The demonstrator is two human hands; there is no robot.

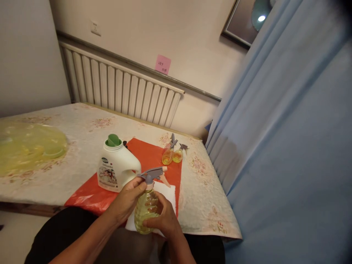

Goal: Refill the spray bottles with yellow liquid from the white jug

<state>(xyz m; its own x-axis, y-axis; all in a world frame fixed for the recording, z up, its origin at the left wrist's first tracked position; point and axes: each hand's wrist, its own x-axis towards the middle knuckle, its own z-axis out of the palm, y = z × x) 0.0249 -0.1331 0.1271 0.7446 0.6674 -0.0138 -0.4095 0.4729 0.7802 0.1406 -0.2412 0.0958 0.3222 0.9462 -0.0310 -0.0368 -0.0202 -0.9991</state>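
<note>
A clear yellowish spray bottle [142, 216] with a grey and pink trigger head [150, 175] is held upright near the front edge of the bed. My left hand [129, 200] is closed around its neck, thumb just below the grey head. My right hand [165, 218] wraps the body of the bottle from the right side. Under the bottle lies a white cloth [169, 192] on a red sheet [148, 152]. Left of my hands stands a large white jug [117, 165] with a green cup [113, 140] in its mouth.
Several similar spray bottles [176, 157] stand at the back right of the red sheet. A yellow plastic bag [33, 145] lies on the left of the floral-covered bed [79, 121]. A radiator [121, 86] lines the wall, and a blue curtain [277, 121] hangs on the right.
</note>
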